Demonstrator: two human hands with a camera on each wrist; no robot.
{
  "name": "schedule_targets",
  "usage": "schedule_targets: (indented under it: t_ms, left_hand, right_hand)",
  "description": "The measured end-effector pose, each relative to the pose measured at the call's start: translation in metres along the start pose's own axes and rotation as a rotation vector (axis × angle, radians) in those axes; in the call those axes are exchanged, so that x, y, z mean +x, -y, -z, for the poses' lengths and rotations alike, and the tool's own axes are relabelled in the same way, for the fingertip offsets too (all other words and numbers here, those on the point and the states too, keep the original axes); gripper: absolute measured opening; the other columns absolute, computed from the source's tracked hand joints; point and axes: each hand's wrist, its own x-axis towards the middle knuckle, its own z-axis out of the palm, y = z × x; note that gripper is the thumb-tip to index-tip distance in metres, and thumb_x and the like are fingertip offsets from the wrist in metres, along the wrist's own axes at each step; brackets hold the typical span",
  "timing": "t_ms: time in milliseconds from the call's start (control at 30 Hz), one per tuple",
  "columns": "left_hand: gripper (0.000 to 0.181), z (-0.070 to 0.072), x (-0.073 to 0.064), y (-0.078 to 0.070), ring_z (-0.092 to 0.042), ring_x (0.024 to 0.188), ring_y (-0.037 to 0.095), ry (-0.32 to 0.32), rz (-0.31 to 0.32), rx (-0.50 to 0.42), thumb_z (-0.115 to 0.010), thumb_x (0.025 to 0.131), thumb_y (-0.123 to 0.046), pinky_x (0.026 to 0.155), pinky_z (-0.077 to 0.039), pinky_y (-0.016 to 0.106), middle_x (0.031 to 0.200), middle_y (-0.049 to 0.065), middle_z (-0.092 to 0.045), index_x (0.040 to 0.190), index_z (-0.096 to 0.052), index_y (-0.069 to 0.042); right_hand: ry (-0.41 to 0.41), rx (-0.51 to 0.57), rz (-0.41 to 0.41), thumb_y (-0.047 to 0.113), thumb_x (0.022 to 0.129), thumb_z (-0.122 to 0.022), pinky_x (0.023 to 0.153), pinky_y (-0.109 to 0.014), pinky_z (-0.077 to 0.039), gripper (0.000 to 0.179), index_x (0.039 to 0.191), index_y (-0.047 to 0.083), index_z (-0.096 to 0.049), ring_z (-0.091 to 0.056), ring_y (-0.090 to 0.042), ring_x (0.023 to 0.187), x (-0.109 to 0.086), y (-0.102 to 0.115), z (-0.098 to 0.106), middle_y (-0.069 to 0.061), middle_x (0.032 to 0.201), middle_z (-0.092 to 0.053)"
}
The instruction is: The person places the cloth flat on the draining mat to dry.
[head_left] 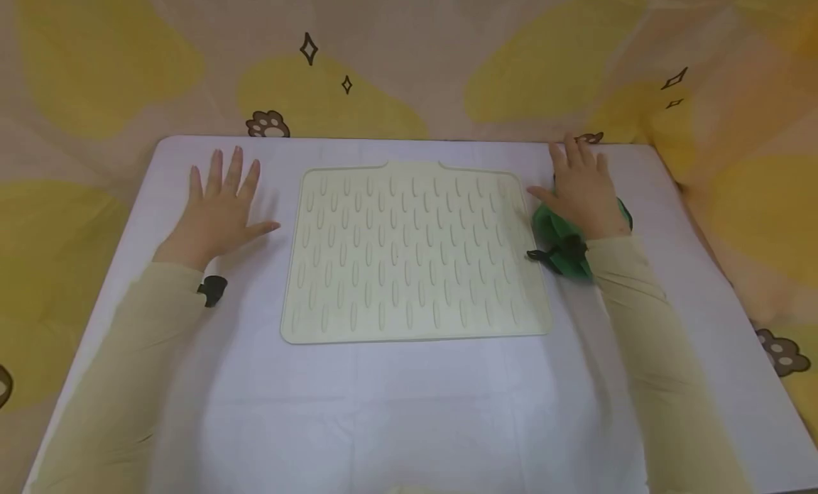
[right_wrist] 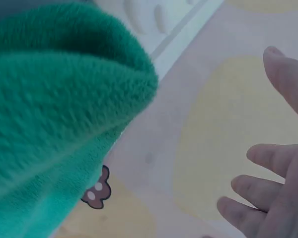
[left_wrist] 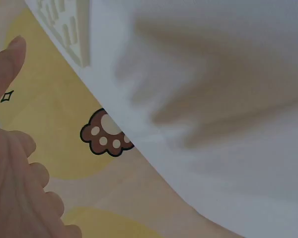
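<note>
A pale cream mat [head_left: 415, 256] with rows of raised oval ridges lies in the middle of the white table. My left hand [head_left: 217, 213] is to its left, fingers straight and spread, holding nothing. In the left wrist view, that hand [left_wrist: 15, 183] shows above a soft shadow on the table. To the mat's right, my right hand [head_left: 584, 196] is extended over a bunched green plush cloth [head_left: 562, 242] and partly hides it. The right wrist view shows the cloth [right_wrist: 64, 114] apart from the spread fingers of the right hand [right_wrist: 278, 193].
The white table [head_left: 409, 409] has rounded far corners. Behind and beside it hangs a patterned fabric [head_left: 409, 68] with yellow blotches, paw prints and star shapes. A small black device [head_left: 213, 291] is at the left wrist.
</note>
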Motion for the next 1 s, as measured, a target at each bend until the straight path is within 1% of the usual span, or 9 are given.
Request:
schedule_targets:
  t_ms: [67,167,333,433,533,667,833,900,1000]
  left_hand:
    - [0.097,-0.003,-0.004,-0.004,0.028,0.133,0.042,-0.003,0.001,-0.037,-0.053,0.091,-0.052,0.101,0.014,0.065,0.149,0.024,0.023,0.148,0.003,0.003]
    - [0.098,-0.008,-0.01,-0.011,0.026,0.133,0.044,-0.002,-0.001,-0.095,-0.055,0.091,-0.05,0.102,0.011,0.067,0.149,0.025,0.022,0.148,0.003,0.005]
    - [0.098,-0.018,-0.016,-0.027,0.026,0.133,0.044,-0.007,0.014,-0.16,-0.057,0.091,-0.047,0.103,0.008,0.067,0.149,0.025,0.023,0.147,0.002,0.006]
    - [0.096,-0.024,-0.017,-0.038,0.027,0.134,0.042,-0.021,0.019,-0.189,-0.056,0.092,-0.046,0.103,0.009,0.066,0.15,0.023,0.023,0.147,0.003,0.006]
    - [0.095,-0.031,-0.017,-0.046,0.025,0.135,0.041,-0.011,0.019,-0.209,-0.056,0.092,-0.044,0.104,0.01,0.065,0.15,0.023,0.023,0.147,0.004,0.006]
    - [0.095,-0.036,-0.02,-0.053,0.021,0.136,0.042,0.072,0.007,-0.256,-0.056,0.093,-0.043,0.104,0.007,0.065,0.15,0.025,0.021,0.146,0.004,0.008]
    - [0.093,-0.043,-0.025,-0.058,0.015,0.138,0.042,0.2,-0.032,-0.362,-0.054,0.094,-0.04,0.105,0.003,0.065,0.151,0.027,0.015,0.144,0.005,0.012]
    - [0.092,-0.045,-0.028,-0.061,0.013,0.139,0.041,0.222,-0.047,-0.398,-0.053,0.095,-0.04,0.106,0.002,0.065,0.151,0.027,0.013,0.144,0.004,0.012]
    - [0.089,-0.046,-0.031,-0.062,0.009,0.139,0.041,0.227,-0.061,-0.421,-0.052,0.096,-0.039,0.106,0.001,0.064,0.151,0.027,0.011,0.145,0.002,0.012]
  right_hand:
    - [-0.048,0.044,0.007,0.037,0.092,-0.061,0.102,-0.064,-0.023,0.078,0.143,-0.009,-0.025,-0.024,-0.051,0.131,-0.003,0.001,-0.002,-0.033,0.147,-0.02]
    - [-0.1,0.101,0.008,0.033,0.091,-0.064,0.098,-0.063,-0.031,0.073,0.139,-0.012,-0.033,-0.037,-0.054,0.121,-0.009,0.001,-0.005,-0.035,0.139,-0.034]
    - [-0.153,0.165,-0.011,0.03,0.088,-0.068,0.098,-0.059,-0.034,0.065,0.132,-0.013,-0.044,-0.042,-0.051,0.117,-0.019,0.001,-0.01,-0.035,0.129,-0.045]
    - [-0.183,0.189,-0.028,0.027,0.087,-0.07,0.094,-0.059,-0.038,0.061,0.126,-0.014,-0.049,-0.045,-0.051,0.112,-0.026,0.0,-0.013,-0.034,0.124,-0.049]
    - [-0.198,0.218,-0.045,0.027,0.086,-0.07,0.089,-0.06,-0.04,0.058,0.123,-0.014,-0.052,-0.047,-0.052,0.108,-0.031,-0.001,-0.018,-0.034,0.121,-0.051]
    - [-0.202,0.277,-0.075,0.025,0.087,-0.069,0.087,-0.061,-0.04,0.055,0.122,-0.014,-0.052,-0.048,-0.052,0.107,-0.036,0.0,-0.025,-0.036,0.118,-0.052]
    - [-0.199,0.352,-0.131,0.022,0.087,-0.069,0.09,-0.061,-0.039,0.054,0.123,-0.014,-0.051,-0.045,-0.051,0.111,-0.042,0.001,-0.033,-0.036,0.121,-0.05]
    - [-0.189,0.374,-0.158,0.022,0.088,-0.069,0.092,-0.061,-0.038,0.054,0.124,-0.013,-0.051,-0.044,-0.051,0.114,-0.044,0.001,-0.036,-0.035,0.124,-0.049]
    - [-0.193,0.405,-0.181,0.021,0.088,-0.068,0.094,-0.059,-0.037,0.052,0.124,-0.013,-0.052,-0.045,-0.049,0.114,-0.048,0.001,-0.039,-0.035,0.124,-0.049]
